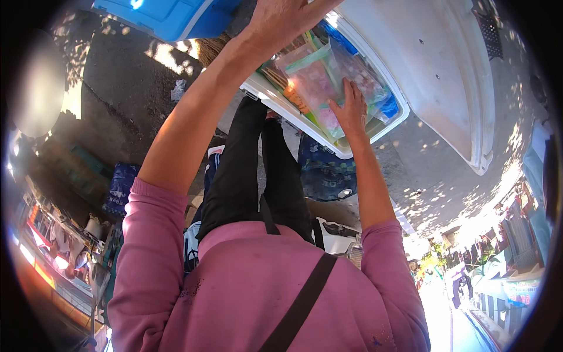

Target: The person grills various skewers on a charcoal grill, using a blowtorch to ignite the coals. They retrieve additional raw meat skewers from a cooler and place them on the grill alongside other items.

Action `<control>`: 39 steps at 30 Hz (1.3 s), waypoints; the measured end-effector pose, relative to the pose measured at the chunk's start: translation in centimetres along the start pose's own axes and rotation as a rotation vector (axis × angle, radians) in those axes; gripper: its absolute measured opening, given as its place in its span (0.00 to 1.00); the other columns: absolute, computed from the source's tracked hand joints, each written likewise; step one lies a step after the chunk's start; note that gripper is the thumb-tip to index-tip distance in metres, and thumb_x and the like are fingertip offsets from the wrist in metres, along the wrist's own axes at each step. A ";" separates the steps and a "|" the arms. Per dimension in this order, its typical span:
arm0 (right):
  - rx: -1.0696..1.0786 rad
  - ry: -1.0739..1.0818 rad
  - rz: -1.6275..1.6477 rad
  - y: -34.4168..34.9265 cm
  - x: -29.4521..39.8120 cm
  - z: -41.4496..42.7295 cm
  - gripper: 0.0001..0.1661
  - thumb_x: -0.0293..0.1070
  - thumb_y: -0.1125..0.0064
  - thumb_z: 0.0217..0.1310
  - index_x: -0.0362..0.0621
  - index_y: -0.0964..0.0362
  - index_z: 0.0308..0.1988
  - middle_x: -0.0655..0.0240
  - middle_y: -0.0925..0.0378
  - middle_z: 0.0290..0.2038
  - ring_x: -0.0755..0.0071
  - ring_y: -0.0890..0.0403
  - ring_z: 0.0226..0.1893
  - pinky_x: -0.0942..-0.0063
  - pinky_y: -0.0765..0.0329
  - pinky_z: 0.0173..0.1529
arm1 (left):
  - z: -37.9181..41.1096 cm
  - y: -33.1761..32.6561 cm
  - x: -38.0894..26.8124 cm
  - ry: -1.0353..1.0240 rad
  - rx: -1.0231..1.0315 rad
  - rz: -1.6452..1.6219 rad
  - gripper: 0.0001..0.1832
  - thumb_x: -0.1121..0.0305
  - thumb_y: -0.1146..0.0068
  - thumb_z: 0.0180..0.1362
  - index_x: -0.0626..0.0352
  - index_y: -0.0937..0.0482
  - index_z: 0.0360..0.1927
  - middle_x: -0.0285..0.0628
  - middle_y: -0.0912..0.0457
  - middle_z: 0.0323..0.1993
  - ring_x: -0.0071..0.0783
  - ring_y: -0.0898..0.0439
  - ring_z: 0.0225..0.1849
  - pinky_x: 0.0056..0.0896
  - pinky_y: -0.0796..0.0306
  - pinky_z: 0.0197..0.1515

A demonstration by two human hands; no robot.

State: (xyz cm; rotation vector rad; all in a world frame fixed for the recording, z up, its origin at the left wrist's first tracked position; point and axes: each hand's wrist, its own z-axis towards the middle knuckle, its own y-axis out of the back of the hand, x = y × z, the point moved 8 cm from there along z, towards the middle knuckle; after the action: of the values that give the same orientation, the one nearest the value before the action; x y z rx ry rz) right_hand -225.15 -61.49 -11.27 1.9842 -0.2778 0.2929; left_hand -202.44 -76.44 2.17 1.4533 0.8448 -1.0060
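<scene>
An open white cooler box stands in front of my legs, its white lid swung back to the right. Inside lie several clear zip bags with green seals, an orange packet, thin sticks and blue plastic. My right hand rests on the bags at the near right end, thumb and fingers apart. Over the far left end of the box reaches my left hand. Its fingertips are cut off by the top edge of the picture, so whatever they touch is hidden.
A blue plastic container stands at the upper left, beside a bundle of straw-like bristles. Below the cooler sits a dark blue bag bearing writing. Another blue bag lies to the left on the pavement.
</scene>
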 end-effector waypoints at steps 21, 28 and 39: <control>0.262 -0.284 0.287 9.4 -0.9 -1.1 0.14 0.41 0.49 0.55 0.42 0.26 0.35 0.56 0.21 0.28 0.50 0.20 0.32 0.60 0.27 0.36 | -14.4 -14.8 -5.2 -0.078 0.674 -0.074 0.12 0.71 0.46 0.54 0.58 0.27 0.42 0.44 0.25 0.38 0.45 0.24 0.42 0.41 0.32 0.47; 0.177 -0.134 0.045 11.1 0.3 -0.9 0.11 0.37 0.49 0.54 0.41 0.26 0.32 0.55 0.22 0.27 0.49 0.21 0.30 0.59 0.26 0.37 | -13.5 -16.0 -5.4 -0.297 0.595 0.029 0.13 0.68 0.45 0.54 0.56 0.25 0.44 0.41 0.24 0.43 0.41 0.26 0.48 0.42 0.36 0.54; -0.070 -0.034 0.203 12.7 1.6 -1.3 0.04 0.29 0.46 0.50 0.41 0.29 0.26 0.57 0.24 0.24 0.51 0.22 0.26 0.60 0.27 0.31 | -10.4 -16.7 7.9 -0.242 0.753 0.920 0.19 0.67 0.50 0.53 0.52 0.30 0.50 0.46 0.25 0.39 0.43 0.24 0.45 0.49 0.37 0.48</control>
State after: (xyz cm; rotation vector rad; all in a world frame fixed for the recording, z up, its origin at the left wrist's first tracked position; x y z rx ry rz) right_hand -227.83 -65.63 0.58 1.8956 -0.5066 0.3744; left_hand -213.44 -64.38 -11.34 1.9884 -0.4575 -0.7511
